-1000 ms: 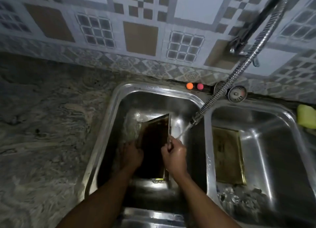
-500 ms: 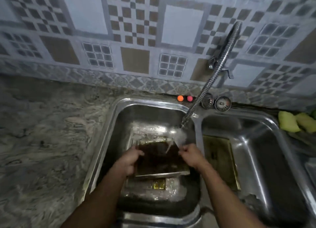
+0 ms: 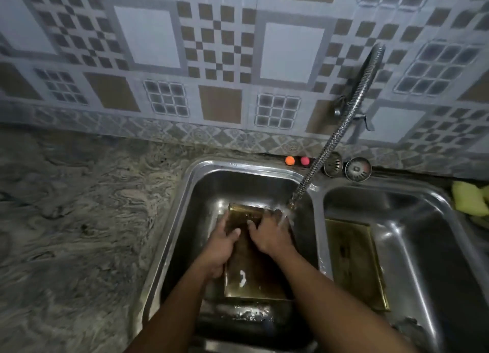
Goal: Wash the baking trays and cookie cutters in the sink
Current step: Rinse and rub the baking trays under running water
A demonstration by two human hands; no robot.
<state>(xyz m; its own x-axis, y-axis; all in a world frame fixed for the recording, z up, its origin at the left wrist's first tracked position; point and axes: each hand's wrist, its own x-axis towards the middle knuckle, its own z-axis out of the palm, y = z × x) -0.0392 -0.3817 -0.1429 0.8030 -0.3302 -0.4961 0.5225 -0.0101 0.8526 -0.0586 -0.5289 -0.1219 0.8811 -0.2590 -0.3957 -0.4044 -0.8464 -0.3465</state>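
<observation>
A dark golden baking tray (image 3: 254, 276) lies lengthwise in the left sink basin (image 3: 201, 193), wet, under running water from the flexible metal faucet hose (image 3: 341, 130). My left hand (image 3: 219, 246) grips the tray's left edge. My right hand (image 3: 270, 233) lies flat on the tray's far end, where the water lands. A second golden tray (image 3: 354, 262) rests flat in the right basin (image 3: 428, 246). No cookie cutters are visible.
Marbled stone counter (image 3: 79, 233) stretches to the left. Orange ball (image 3: 290, 160) and pink ball (image 3: 304, 161) sit on the sink's back rim beside two metal drain strainers (image 3: 346, 167). Yellow sponges (image 3: 469, 201) lie at the far right. Patterned tile wall behind.
The tray was turned from crosswise to lengthwise and lowered flat in the left basin. My right hand shifted from the tray's right edge onto its far end. The camera tilted up.
</observation>
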